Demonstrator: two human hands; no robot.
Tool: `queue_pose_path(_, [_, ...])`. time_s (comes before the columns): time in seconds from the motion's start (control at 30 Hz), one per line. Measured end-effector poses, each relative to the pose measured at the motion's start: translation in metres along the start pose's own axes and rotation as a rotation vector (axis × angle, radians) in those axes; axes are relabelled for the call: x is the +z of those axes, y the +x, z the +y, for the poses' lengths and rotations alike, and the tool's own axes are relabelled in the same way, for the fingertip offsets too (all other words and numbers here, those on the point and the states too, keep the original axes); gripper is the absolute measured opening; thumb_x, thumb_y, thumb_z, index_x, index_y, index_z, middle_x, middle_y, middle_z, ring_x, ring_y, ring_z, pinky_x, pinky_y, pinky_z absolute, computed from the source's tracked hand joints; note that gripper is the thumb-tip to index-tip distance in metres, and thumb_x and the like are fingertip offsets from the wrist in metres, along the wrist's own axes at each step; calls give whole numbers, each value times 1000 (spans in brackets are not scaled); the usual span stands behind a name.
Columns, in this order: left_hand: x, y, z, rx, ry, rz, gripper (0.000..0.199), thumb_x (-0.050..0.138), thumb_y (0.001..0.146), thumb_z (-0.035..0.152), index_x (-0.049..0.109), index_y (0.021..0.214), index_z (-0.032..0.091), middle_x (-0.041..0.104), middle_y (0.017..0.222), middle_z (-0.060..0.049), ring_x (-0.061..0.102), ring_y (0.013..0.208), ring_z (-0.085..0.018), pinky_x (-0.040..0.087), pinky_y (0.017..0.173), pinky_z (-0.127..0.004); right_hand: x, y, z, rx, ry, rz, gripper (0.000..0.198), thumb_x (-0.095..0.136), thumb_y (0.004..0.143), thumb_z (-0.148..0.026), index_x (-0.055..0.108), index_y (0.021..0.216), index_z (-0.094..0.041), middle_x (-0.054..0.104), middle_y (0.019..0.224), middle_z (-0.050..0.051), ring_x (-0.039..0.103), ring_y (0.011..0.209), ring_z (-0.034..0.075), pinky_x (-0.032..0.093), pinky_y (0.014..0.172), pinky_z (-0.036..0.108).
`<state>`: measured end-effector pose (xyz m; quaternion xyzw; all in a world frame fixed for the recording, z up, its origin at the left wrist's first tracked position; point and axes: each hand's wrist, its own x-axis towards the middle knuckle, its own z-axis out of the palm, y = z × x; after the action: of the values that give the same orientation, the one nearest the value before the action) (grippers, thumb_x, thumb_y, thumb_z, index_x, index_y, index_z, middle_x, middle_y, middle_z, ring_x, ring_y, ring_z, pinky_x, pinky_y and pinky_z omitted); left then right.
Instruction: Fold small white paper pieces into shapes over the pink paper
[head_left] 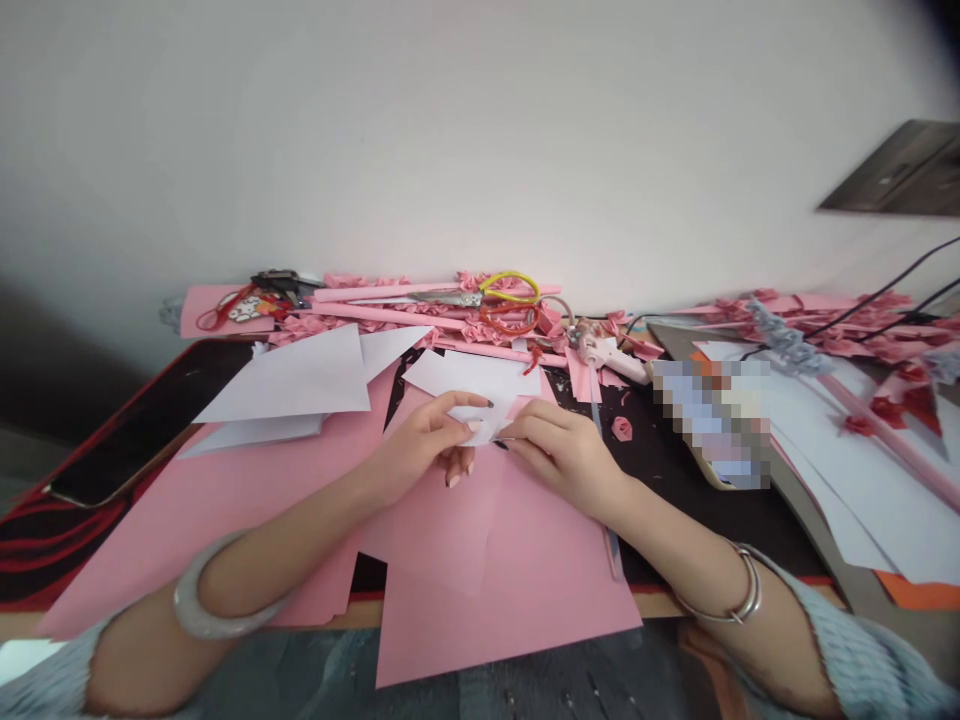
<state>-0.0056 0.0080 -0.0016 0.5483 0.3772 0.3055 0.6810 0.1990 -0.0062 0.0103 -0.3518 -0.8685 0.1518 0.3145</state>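
Note:
Between my hands is a small piece of white paper (486,418). My left hand (429,440) pinches its left part with thumb and index finger, while the other fingers curl below. At its right edge, my right hand (564,450) grips it with the fingertips pressed together. Pink paper sheets (510,590) lie under both hands, one sticking out past the table's front edge. Just behind my fingers rests a white sheet (450,376). The part of the held paper behind my fingertips is hidden.
Scissors (480,297) lie on rolled pink paper sticks by the wall, beside a glue gun (611,355). A phone (150,420) and white sheets (292,380) are at left. A small pink paper rose (622,429) sits on the dark mat; more papers (862,500) cover the right.

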Motion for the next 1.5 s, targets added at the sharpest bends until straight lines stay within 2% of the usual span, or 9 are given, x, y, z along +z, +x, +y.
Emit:
queue_pose_path(0.1, [-1, -2, 0, 106, 131, 10, 39, 33, 90, 45, 54, 105, 16, 54, 53, 2, 41, 36, -7, 29, 37, -20, 1, 2, -1, 123, 65, 20, 21, 43, 88, -21, 54, 71, -16, 51, 65, 1, 47, 59, 11, 38, 57, 23])
queue_pose_path(0.23, [0, -5, 3, 217, 568, 155, 33, 43, 88, 42, 59, 76, 15, 51, 51, 3, 44, 44, -8, 32, 45, -20, 4, 5, 0, 356, 189, -70, 31, 41, 87, -22, 38, 56, -18, 37, 51, -5, 33, 48, 8, 28, 48, 20])
queue_pose_path(0.37, [0, -3, 0, 230, 849, 168, 36, 38, 91, 34, 50, 62, 16, 47, 50, 4, 43, 48, -10, 31, 49, -22, 8, 6, 3, 344, 81, -144, 29, 38, 87, -19, 37, 59, -17, 39, 54, -4, 35, 51, 8, 25, 50, 21])
queue_pose_path(0.57, [0, -3, -1, 443, 1290, 283, 18, 45, 87, 24, 62, 83, 18, 56, 80, -2, 50, 74, -16, 38, 67, -28, 15, 8, 2, 332, -296, -268, 23, 37, 87, -22, 49, 69, -17, 55, 62, 1, 48, 55, 11, 22, 50, 24])
queue_pose_path(0.67, [5, -6, -3, 508, 1454, 221, 24, 40, 90, 22, 64, 93, 18, 56, 82, -5, 50, 77, -18, 41, 71, -31, 19, 10, 2, 345, -441, -293, 25, 35, 88, -25, 53, 71, -17, 62, 67, 4, 54, 57, 14, 20, 48, 25])
queue_pose_path(0.8, [15, -8, -10, 358, 1547, 46, 29, 34, 90, 15, 61, 100, 14, 58, 79, -6, 54, 72, -18, 45, 66, -30, 24, 11, 3, 351, -552, -316, 28, 35, 88, -26, 56, 73, -17, 65, 69, 5, 59, 58, 15, 18, 47, 26])
queue_pose_path(0.93, [21, -7, -14, 249, 1621, -1, 32, 31, 89, 10, 58, 107, 13, 60, 85, -7, 56, 73, -20, 46, 65, -31, 26, 12, 2, 343, -623, -332, 28, 36, 88, -26, 58, 74, -16, 66, 68, 5, 60, 57, 17, 17, 46, 27])
queue_pose_path(1.3, [22, -3, -14, 342, 1631, -1, 31, 30, 90, 11, 61, 93, 11, 59, 74, -7, 55, 64, -18, 45, 60, -29, 30, 16, -5, 393, -641, -387, 29, 36, 85, -22, 62, 76, -15, 68, 71, 9, 64, 62, 23, 34, 51, 27])
queue_pose_path(1.5, [21, -1, -18, 311, 1639, -14, 28, 33, 88, 10, 61, 89, 11, 59, 76, -7, 56, 66, -19, 46, 61, -30, 32, 14, -10, 414, -637, -370, 29, 36, 85, -21, 62, 75, -14, 67, 68, 10, 65, 60, 23, 36, 49, 28])
